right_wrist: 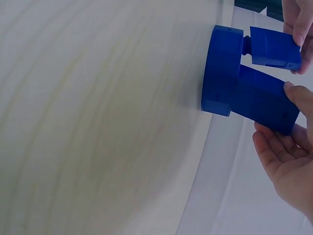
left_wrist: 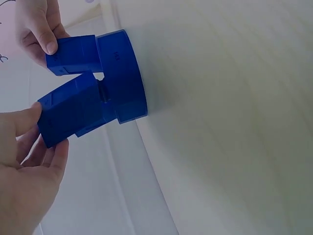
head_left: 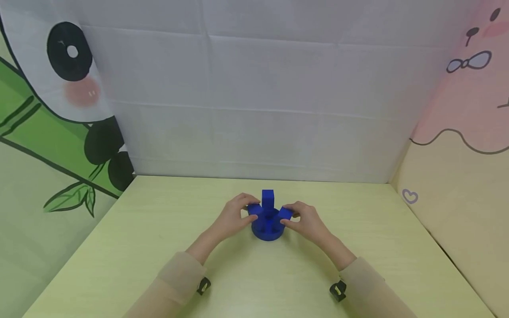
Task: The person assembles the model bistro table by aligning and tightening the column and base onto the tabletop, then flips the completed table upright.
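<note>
A round blue plastic base (head_left: pixel 267 234) sits on the table, with three blue blocks rising from its top. My left hand (head_left: pixel 234 217) pinches the outer end of the left block (head_left: pixel 255 209) between thumb and fingers. On the other side, my right hand (head_left: pixel 308 221) grips the right block (head_left: pixel 285 213) in the same way. The back block (head_left: pixel 268 199) stands upright with no hand on it. In the left wrist view the left block (left_wrist: pixel 68 110) tilts outward from the base (left_wrist: pixel 123 76). A narrow neck (right_wrist: pixel 246 45) joins one block to the base in the right wrist view.
The pale wooden table (head_left: pixel 270 278) runs back to a white cloth wall (head_left: pixel 262 106). Printed side panels with a panda (head_left: pixel 67 53) and a pink figure (head_left: pixel 469 97) flank it. A dark clip-like piece (head_left: pixel 338 290) shows by the right sleeve, another (head_left: pixel 203 286) by the left.
</note>
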### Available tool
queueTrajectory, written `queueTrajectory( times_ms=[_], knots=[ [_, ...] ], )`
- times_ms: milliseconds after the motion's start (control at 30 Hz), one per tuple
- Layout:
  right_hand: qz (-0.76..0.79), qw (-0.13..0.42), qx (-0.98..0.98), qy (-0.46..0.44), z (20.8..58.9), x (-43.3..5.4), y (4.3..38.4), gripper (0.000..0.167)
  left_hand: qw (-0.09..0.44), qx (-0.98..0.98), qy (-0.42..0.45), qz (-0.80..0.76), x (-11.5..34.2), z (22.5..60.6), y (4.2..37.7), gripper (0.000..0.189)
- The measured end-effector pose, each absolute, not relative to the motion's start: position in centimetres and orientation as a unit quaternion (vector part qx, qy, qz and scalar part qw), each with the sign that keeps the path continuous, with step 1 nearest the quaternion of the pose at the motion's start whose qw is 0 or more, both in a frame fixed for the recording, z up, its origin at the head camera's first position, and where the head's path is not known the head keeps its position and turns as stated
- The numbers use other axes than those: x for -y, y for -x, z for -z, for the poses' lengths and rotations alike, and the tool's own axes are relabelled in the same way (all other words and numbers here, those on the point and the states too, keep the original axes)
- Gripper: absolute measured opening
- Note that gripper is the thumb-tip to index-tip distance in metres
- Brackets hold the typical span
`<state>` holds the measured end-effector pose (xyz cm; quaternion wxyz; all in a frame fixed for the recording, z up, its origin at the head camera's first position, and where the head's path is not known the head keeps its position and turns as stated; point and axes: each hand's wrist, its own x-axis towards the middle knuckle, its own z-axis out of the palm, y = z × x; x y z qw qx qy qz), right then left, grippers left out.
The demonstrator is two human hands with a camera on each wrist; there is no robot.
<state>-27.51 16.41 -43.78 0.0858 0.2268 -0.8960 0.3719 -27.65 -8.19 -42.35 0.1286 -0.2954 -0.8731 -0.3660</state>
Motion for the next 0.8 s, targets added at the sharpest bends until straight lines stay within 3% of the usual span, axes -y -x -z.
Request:
queueTrajectory(
  times_ms=[167,400,633,800],
  knots=[
    [-0.372,0.085,0.895,-0.228,43.8,-16.5,27.5,0.039,0.118,0.867,0.332,0.353,8.4,42.4,28.2,0.036],
    [-0.365,0.089,0.897,-0.234,43.9,-16.5,27.6,0.039,0.116,0.872,0.313,0.358,8.0,42.5,28.2,0.038],
    [-0.363,0.092,0.896,-0.237,44.0,-16.5,27.7,0.04,0.132,0.895,0.194,0.379,7.1,42.5,27.7,0.06],
    [-0.364,0.093,0.896,-0.239,43.9,-16.5,27.7,0.04,0.131,0.901,0.104,0.401,6.2,42.1,27.6,0.063]
  ],
)
